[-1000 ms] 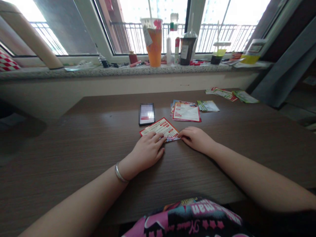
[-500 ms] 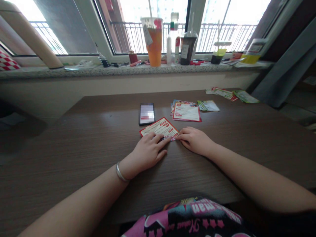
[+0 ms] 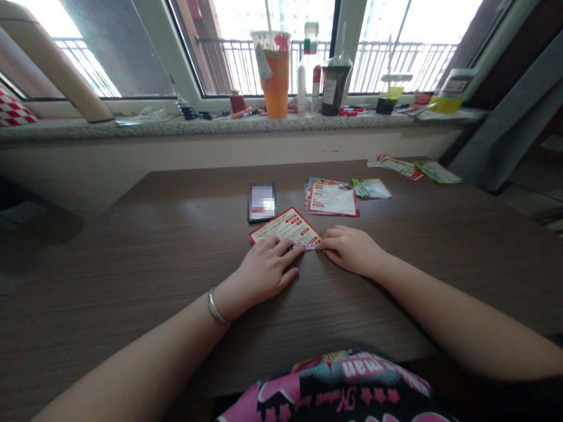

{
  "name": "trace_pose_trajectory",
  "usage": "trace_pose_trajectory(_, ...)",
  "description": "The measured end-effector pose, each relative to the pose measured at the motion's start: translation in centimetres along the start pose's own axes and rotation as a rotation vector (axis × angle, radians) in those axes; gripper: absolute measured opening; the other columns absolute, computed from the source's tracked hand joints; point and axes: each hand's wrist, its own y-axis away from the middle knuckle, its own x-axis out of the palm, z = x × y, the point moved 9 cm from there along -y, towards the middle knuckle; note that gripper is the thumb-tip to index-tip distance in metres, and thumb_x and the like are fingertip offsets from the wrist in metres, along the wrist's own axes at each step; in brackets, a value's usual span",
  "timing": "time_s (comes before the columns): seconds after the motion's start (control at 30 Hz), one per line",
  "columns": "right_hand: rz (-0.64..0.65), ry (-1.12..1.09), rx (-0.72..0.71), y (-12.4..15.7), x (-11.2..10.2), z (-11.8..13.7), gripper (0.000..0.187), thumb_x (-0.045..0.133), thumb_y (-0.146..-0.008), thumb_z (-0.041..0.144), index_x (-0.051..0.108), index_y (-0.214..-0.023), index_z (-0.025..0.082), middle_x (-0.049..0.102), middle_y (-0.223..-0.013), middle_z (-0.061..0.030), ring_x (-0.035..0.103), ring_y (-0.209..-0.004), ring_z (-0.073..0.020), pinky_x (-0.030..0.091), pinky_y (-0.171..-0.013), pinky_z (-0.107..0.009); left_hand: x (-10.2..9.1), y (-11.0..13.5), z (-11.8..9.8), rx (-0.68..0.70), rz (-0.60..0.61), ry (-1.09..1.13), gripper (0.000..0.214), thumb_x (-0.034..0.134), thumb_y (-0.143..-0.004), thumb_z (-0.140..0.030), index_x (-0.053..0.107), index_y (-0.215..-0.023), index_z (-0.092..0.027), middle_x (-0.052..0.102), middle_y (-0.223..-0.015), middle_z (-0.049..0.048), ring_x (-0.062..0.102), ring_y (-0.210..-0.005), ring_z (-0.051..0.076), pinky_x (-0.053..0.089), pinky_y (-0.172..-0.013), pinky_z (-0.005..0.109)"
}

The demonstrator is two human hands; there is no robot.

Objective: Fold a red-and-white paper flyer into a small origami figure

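On the wood-grained table, between near and far edges, the left hand lies spread on folded paper; the right hand pinches its corner.

A curtain, cluttered windowsill and balcony railing suggest a home.

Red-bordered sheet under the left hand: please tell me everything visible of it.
The red-bordered sheet looks like printed paper or thin card, with a cream face, text lines and red labels. It lies angled on the table, its near edge seemingly folded over into a patterned strip. The left hand rests its fingers on it; the right hand touches its right corner. Beyond it is a phone-like device; contact is unclear.
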Motion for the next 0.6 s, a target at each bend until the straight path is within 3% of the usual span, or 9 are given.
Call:
trace_pose_trajectory(0.2,0.001,-0.046,0.015,0.1,0.1,-0.5,0.024,0.049,-0.092,0.025,0.072,-0.098,0.023,0.068,-0.096,-0.0056,0.061,-0.091,-0.0175,0.046,-0.080,-0.028,-0.1,-0.2,-0.1,0.004,-0.004,-0.007,0.046,0.041,-0.096,-0.041,0.042,-0.141,-0.028,0.054,-0.127,0.0082,0.048,-0.113,0.026,0.035,-0.101,0.044)
trace_pose_trajectory(0.6,0.025,0.015,0.145,0.5,-0.6,-1.8,0.019,0.055,-0.086,0.023,0.074,-0.088,0.026,0.070,-0.092,-0.0024,0.064,-0.086,-0.0186,0.047,-0.071,-0.028,0.1,-0.1,0.1,-0.017,-0.014,-0.014,0.046,0.041,-0.095,-0.042,0.042,-0.140,-0.032,0.053,-0.128,0.0059,0.047,-0.112,0.027,0.035,-0.101,0.044)
